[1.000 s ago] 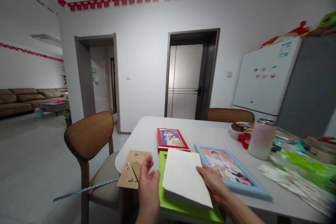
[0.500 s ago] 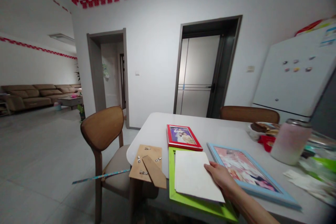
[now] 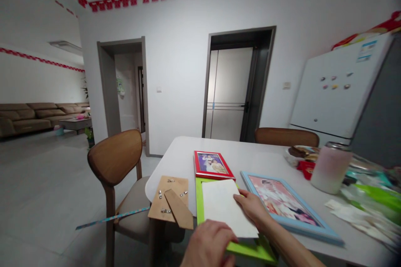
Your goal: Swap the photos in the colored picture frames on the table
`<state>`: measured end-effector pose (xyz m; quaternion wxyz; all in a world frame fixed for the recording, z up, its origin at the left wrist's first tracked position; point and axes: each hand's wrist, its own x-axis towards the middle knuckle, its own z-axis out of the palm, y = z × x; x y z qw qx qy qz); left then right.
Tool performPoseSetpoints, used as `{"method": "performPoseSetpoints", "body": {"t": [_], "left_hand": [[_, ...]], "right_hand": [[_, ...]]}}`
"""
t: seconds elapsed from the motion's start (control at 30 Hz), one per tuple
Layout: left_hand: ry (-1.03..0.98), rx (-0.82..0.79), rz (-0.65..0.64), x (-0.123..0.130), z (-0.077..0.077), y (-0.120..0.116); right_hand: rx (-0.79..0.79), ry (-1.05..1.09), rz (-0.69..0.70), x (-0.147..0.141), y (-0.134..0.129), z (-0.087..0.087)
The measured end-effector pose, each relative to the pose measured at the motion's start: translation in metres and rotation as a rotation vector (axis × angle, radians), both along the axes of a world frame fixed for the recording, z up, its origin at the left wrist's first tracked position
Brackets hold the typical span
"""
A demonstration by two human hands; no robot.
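Note:
A white sheet (image 3: 227,206) lies over the green frame (image 3: 200,200) at the table's near edge. My right hand (image 3: 253,208) grips the sheet's right edge between thumb and fingers. My left hand (image 3: 209,242) is at the near left part of the green frame, fingers curled over its near side; its grip underneath is hidden. Left of the frame rests a brown backing board (image 3: 158,206) with small metal clips and a slanted stand leg (image 3: 178,208). Beyond the green frame is a red-framed photo (image 3: 214,163). To the right sits a blue-framed photo (image 3: 285,202).
A pink and white bottle (image 3: 332,167), plastic bags (image 3: 372,200) and crumpled tissue (image 3: 354,217) stand or lie at the table's right. One wooden chair (image 3: 117,158) is at the left, another (image 3: 286,137) behind the table. A patterned blue strip (image 3: 112,218) crosses the left chair.
My left hand has come into view from below and reached the green frame. The white sheet has shifted slightly on the frame, still in my right hand. The view has turned a little right.

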<state>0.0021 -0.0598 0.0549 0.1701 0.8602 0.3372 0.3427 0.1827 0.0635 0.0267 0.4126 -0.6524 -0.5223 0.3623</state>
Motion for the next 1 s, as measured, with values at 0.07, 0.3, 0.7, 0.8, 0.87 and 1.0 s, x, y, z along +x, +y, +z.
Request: {"method": "performPoseSetpoints", "body": {"t": [0.07,0.3,0.7,0.8,0.87,1.0], "left_hand": [[0.120,-0.058,0.084,-0.007,-0.013,0.022],[0.248,-0.170,0.144,-0.015,-0.051,0.043],[0.375,-0.192,0.140,-0.021,-0.049,0.045],[0.350,-0.174,0.133,-0.022,-0.051,0.046],[0.339,-0.168,0.125,-0.021,-0.051,0.046],[0.366,-0.202,0.128,-0.025,-0.042,0.041]], "right_hand": [[0.055,-0.167,0.038,0.001,0.000,0.001],[0.100,-0.779,0.086,0.001,-0.003,0.001],[0.163,-0.690,0.019,-0.002,0.000,-0.008],[0.156,-0.803,0.000,-0.005,-0.002,-0.009],[0.155,-0.902,-0.022,-0.007,-0.005,-0.010],[0.162,-1.006,-0.067,-0.007,-0.010,-0.015]]}}
